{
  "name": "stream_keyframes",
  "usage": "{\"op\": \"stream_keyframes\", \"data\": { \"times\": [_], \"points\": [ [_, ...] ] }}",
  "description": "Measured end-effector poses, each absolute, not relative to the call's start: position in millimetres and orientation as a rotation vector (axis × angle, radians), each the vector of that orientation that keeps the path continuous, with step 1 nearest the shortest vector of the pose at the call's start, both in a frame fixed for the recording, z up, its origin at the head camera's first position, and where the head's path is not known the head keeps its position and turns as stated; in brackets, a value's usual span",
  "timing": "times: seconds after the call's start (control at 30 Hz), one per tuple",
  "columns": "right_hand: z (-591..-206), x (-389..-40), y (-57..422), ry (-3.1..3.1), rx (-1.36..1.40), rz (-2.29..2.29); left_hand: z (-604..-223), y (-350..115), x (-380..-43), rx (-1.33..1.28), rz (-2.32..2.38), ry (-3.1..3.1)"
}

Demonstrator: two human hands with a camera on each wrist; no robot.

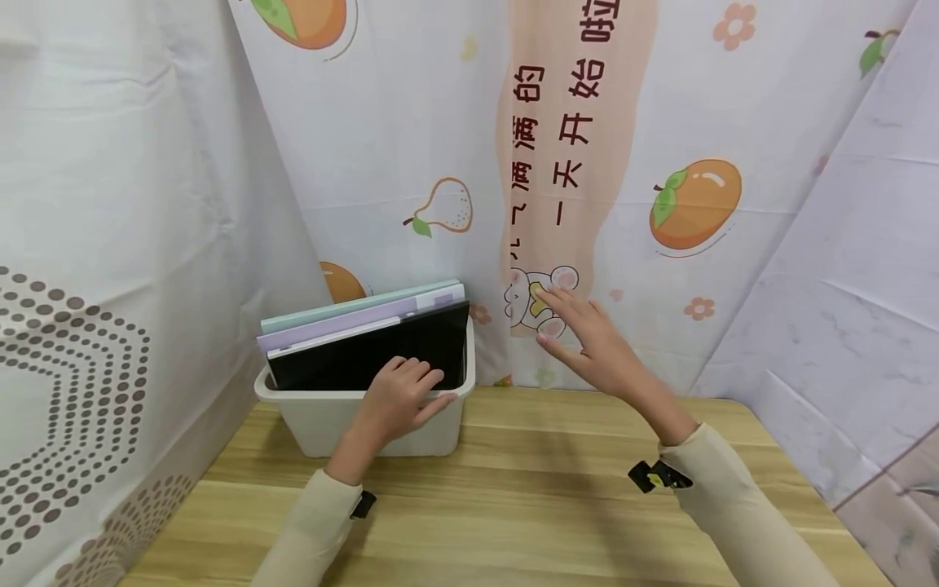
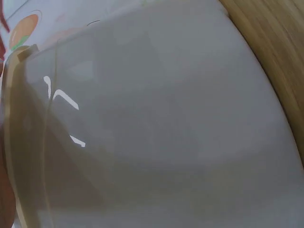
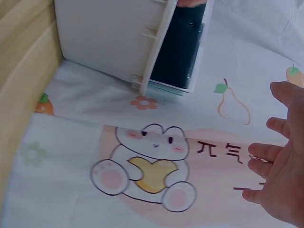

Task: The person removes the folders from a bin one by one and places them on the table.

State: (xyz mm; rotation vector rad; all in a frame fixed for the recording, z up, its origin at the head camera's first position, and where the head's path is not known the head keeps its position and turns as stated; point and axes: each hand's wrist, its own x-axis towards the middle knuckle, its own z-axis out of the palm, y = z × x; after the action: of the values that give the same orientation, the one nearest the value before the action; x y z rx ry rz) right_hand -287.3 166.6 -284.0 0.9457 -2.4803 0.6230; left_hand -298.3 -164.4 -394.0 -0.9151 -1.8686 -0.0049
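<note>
Fruit-printed white fabric (image 1: 367, 106) hung behind the wood-grain table (image 1: 528, 505). At ten o'clock on it stood a white, rectangular, open-topped plastic bin (image 1: 315, 424), holding tilted, flat rectangular folders (image 1: 352, 319) in mint, lavender and black. You held the bin's six-o'clock rim with your left grip (image 1: 399, 399), fingers curled over it, while your right grip (image 1: 597, 350) hovered in the air toward one o'clock, its fingers spread.

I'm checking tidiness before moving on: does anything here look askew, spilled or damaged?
The folders look askew: in the head view, their top edges slant against the front rim of the white bin. No spill or damage shows.
</note>
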Motion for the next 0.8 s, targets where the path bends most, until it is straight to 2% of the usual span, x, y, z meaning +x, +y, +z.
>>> {"op": "stream_keyframes", "data": {
  "times": [0.43, 0.8],
  "points": [
    [-247, -301, 139, -2.318, 1.129, 0.469, -400, -170, -299, -0.937, 0.013, -1.852],
    [-245, -323, 99, -2.122, 1.296, 0.304, -402, -170, -299, -0.951, 0.008, -1.833]
  ]
}}
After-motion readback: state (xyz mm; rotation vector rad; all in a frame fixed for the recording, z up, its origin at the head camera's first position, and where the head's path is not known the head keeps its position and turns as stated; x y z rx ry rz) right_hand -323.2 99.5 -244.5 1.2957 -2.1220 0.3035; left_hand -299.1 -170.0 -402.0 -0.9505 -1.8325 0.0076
